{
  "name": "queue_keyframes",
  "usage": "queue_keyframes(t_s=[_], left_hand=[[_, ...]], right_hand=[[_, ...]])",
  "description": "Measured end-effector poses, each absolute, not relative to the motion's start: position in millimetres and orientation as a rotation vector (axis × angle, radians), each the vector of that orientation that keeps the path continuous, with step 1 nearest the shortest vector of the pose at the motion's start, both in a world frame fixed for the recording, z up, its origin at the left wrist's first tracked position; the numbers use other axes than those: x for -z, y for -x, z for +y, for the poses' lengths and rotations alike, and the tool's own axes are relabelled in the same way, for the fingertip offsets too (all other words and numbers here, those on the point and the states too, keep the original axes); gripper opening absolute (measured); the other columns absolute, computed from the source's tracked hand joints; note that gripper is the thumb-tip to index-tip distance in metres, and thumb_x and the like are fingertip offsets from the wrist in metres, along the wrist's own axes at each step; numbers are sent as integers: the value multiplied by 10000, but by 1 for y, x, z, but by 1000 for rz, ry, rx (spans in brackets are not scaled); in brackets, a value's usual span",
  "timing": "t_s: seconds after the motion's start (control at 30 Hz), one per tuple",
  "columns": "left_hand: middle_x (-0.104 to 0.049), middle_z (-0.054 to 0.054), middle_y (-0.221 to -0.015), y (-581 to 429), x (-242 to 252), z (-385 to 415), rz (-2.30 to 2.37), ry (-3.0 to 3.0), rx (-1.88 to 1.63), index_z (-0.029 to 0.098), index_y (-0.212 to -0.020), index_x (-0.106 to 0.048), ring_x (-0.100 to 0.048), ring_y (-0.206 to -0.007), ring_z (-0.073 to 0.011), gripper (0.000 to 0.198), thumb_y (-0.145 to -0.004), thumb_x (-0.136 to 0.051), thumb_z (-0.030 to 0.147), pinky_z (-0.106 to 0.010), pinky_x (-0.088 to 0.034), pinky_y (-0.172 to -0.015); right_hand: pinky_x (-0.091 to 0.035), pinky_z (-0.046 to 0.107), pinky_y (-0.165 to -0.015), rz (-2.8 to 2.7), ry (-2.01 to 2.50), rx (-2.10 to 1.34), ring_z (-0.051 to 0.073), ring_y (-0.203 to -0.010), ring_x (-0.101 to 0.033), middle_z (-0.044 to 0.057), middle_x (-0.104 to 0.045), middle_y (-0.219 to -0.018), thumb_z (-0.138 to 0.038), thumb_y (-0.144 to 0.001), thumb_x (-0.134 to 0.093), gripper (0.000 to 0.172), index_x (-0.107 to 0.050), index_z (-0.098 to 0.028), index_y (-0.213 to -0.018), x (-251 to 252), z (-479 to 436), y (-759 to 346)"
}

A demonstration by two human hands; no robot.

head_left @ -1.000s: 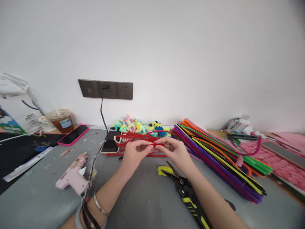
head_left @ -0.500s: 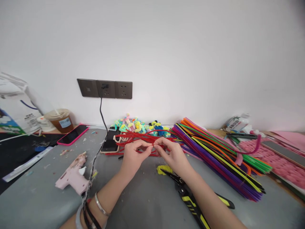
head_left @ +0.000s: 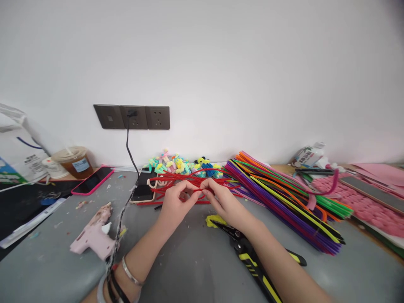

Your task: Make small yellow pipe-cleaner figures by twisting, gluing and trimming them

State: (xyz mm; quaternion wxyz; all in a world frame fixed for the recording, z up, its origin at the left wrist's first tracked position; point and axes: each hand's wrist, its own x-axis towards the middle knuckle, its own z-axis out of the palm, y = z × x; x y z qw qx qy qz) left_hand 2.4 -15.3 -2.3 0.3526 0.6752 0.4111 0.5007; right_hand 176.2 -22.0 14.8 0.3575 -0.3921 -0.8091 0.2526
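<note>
Fingertips of my left hand (head_left: pixel 176 202) and my right hand (head_left: pixel 219 200) meet over the middle of the table, pinching a small piece of red pipe cleaner (head_left: pixel 201 190) between them. Most of that piece is hidden by the fingers. Just behind both hands lies a loose pile of red pipe cleaners (head_left: pixel 172 176). Under my right forearm rest black and yellow pliers (head_left: pixel 249 256), their jaws by a small yellow fuzzy piece (head_left: pixel 213 220).
Bundled coloured pipe cleaners (head_left: pixel 284 202) lie to the right. Small fuzzy figures (head_left: pixel 176 165) sit against the wall. A pink glue gun (head_left: pixel 94 237), its cord (head_left: pixel 121 219) running to the socket (head_left: pixel 132 117), a pink-cased phone (head_left: pixel 93 181) and a drink cup (head_left: pixel 75 162) are on the left.
The view has shifted slightly, so most things sit a little further left. Both hands keep their fingertips together on the red pipe cleaner, with only small finger movement.
</note>
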Motion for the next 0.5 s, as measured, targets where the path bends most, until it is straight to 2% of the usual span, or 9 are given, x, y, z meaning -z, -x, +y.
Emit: queue_keyframes(t_s=[0.17, 0.33, 0.5], left_hand=[[-661, -22, -778, -1, 1, -15, 1091, -1821, -1302, 177, -799, -641, -592, -681, -138, 136, -857, -591, 289, -215, -485, -583], [-652, -18, -764, -2, 0, -15, 1075, -1834, -1272, 181, -788, -633, -585, -679, -141, 145, -861, -584, 297, -220, -485, -592], [-644, -10, -751, -2, -2, -17, 1070, -1833, -1259, 186, -783, -637, -593, -691, -143, 150, -861, -584, 303, -219, -481, -604]], right_hand=[[-375, 226, -615, -2073, 1006, -674, 136, -687, -513, 1, -577, -814, -208, -957, -462, 65, -507, -212, -910, -17, -20, -179], [-389, 237, -656, -2075, 996, -636, 145, -722, -527, 13, -596, -839, -195, -963, -443, 108, -512, -211, -883, -16, -19, -179], [-413, 241, -677, -2030, 967, -765, 152, -738, -528, 13, -591, -825, -263, -968, -470, 139, -548, -206, -868, -20, -20, -181]])
